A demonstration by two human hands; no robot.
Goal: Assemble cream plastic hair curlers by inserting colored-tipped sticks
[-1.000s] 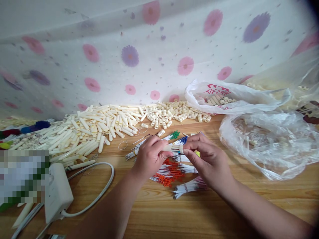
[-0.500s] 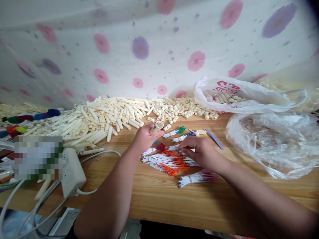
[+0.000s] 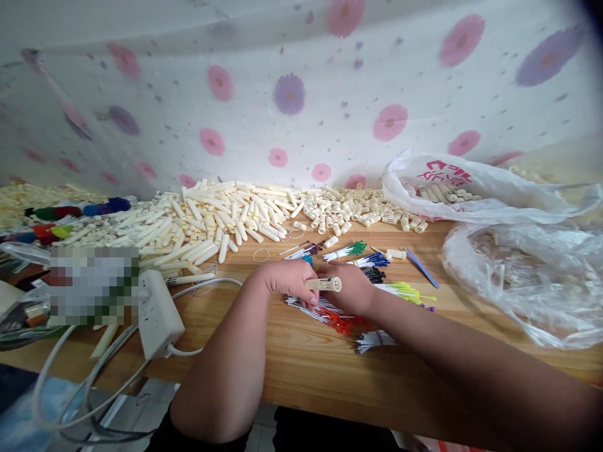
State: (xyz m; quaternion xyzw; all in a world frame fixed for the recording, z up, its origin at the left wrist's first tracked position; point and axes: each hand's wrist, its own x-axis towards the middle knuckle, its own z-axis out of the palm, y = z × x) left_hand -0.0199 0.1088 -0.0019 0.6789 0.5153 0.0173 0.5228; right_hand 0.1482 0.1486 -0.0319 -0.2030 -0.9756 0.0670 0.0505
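My left hand (image 3: 289, 280) is closed round a cream slotted plastic tube (image 3: 324, 284), whose open end points right. Close against it, my right hand (image 3: 349, 289) has its fingers curled in; whatever they pinch is hidden. Under and around both hands lie bundles of thin white sticks with coloured tips: orange-tipped sticks (image 3: 335, 318), a green-tipped bundle (image 3: 346, 251), a blue-tipped bundle (image 3: 373, 260), a black-tipped bundle (image 3: 375, 275) and yellow-tipped sticks (image 3: 406, 291). Dark-tipped sticks (image 3: 306, 250) lie just beyond my left hand. A banded bundle (image 3: 374, 341) is partly covered by my right forearm.
Cream tubes (image 3: 226, 210) are heaped at the back, with short slotted pieces (image 3: 351, 207) beside them. Plastic bags, one white (image 3: 509, 196) and one clear (image 3: 522, 282), lie at the right. Blue tweezers (image 3: 421, 267) rest nearby. A power strip (image 3: 160, 314) with cables sits at the left.
My right hand has moved left from the bundles up against my left hand. My left hand has lowered and turned the tube from facing up to lying sideways. The view has shifted slightly left.
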